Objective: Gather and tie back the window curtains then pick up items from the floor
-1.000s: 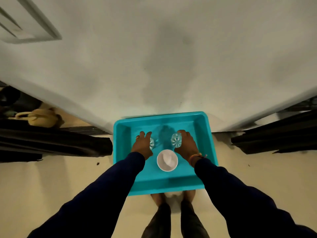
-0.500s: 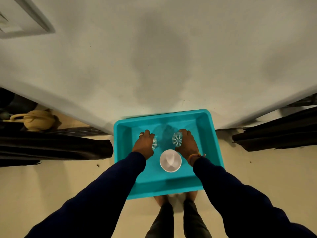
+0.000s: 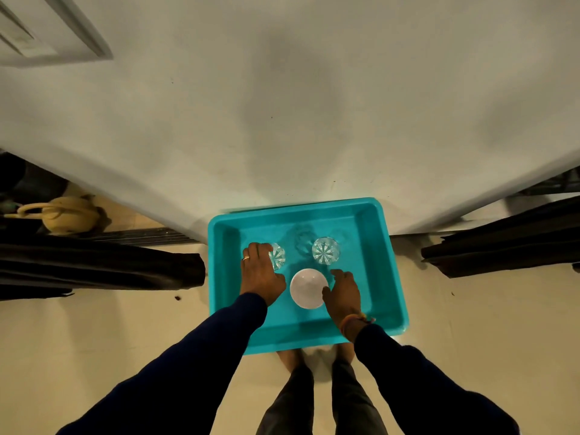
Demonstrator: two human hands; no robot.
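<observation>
Now | left hand (image 3: 260, 273) fingers curled on glass (image 3: 277, 256) | right hand (image 3: 342, 293) fingers spread, touching bowl (image 3: 308, 288)

A home room: dark curtains (image 3: 100, 268) along a pale wall (image 3: 282, 105) and beige floor (image 3: 94, 334).

No text, label, brand, number or sign can be read anywhere. The turquoise tray (image 3: 389, 277) on the floor bears no visible marking, and the pale panel (image 3: 28, 42) on the wall far up and left of the tray shows nothing legible.
</observation>
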